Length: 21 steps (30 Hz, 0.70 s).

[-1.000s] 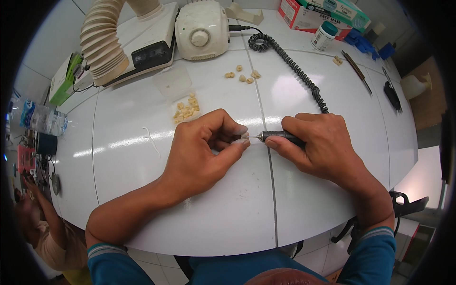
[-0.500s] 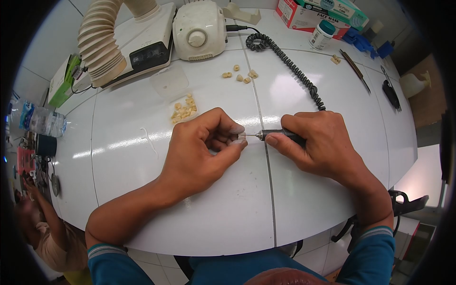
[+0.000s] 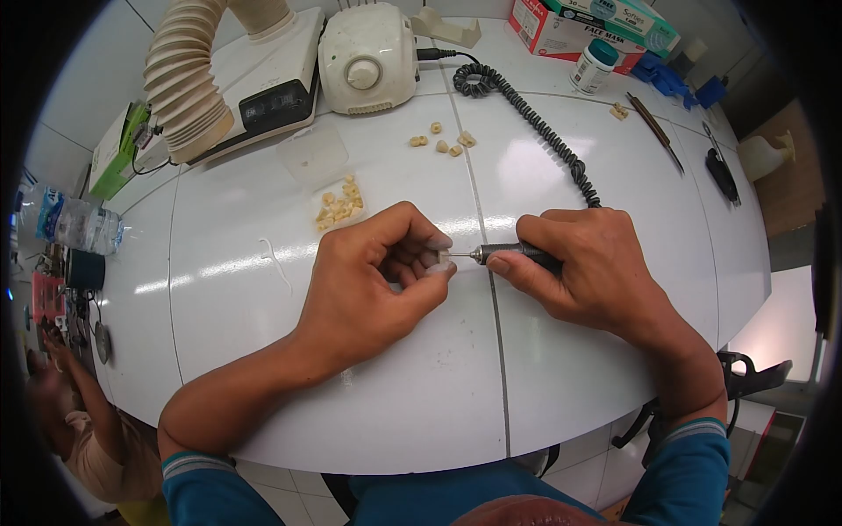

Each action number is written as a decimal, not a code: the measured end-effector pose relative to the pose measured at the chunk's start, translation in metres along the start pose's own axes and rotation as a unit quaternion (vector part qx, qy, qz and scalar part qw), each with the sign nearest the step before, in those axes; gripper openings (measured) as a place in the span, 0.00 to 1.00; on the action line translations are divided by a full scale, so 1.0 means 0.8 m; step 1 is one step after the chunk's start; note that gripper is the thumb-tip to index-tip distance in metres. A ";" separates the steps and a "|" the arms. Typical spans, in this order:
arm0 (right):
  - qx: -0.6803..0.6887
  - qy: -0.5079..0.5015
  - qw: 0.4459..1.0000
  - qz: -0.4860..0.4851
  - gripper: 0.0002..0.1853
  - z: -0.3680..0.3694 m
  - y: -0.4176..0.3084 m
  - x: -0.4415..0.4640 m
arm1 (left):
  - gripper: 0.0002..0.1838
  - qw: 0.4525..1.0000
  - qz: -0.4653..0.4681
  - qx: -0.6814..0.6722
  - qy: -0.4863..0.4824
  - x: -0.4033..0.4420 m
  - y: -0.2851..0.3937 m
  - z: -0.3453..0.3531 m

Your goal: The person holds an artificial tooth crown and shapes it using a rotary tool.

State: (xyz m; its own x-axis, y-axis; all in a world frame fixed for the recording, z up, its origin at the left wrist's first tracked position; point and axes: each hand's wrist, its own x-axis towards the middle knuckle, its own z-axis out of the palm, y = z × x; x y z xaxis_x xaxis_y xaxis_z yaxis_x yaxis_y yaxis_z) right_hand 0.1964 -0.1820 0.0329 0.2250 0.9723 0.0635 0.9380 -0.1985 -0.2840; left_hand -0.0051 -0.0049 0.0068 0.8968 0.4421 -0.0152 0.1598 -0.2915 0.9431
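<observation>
fingers [image 3: 537, 231] hold handpiece [image 3: 509, 252]; box [image 3: 566, 42] reads "face mask"

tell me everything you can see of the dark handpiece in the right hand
The handpiece is a slim, dark cylinder with a silvery, metal-looking nose and a thin bit. The right hand grips it, hiding its rear. It runs sideways across the view, above the white table, its bit pointing at the small pale piece pinched by the left hand; whether they touch is too small to tell.
</observation>
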 end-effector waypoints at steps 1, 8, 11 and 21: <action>0.000 0.009 1.000 -0.006 0.29 0.003 0.002 0.000 | 0.11 1.000 0.000 0.003 0.000 0.000 0.000 0.000; -0.006 0.020 1.000 -0.001 0.31 0.005 -0.002 -0.002 | 0.10 1.000 -0.004 0.011 -0.005 0.000 -0.003 0.001; -0.014 -0.002 1.000 0.003 0.30 -0.001 -0.002 0.000 | 0.10 1.000 0.000 0.017 -0.002 0.000 -0.003 0.002; 0.014 0.017 1.000 -0.001 0.29 0.001 0.002 0.001 | 0.08 0.999 0.033 -0.004 -0.004 -0.001 -0.002 -0.001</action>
State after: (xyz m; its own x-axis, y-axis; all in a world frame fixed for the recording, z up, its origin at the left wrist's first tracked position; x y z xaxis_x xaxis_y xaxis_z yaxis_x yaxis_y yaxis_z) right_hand 0.1976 -0.1817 0.0319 0.2317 0.9679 0.0973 0.9311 -0.1917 -0.3104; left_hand -0.0062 -0.0043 0.0050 0.9087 0.4152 0.0440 0.0972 -0.3130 0.9448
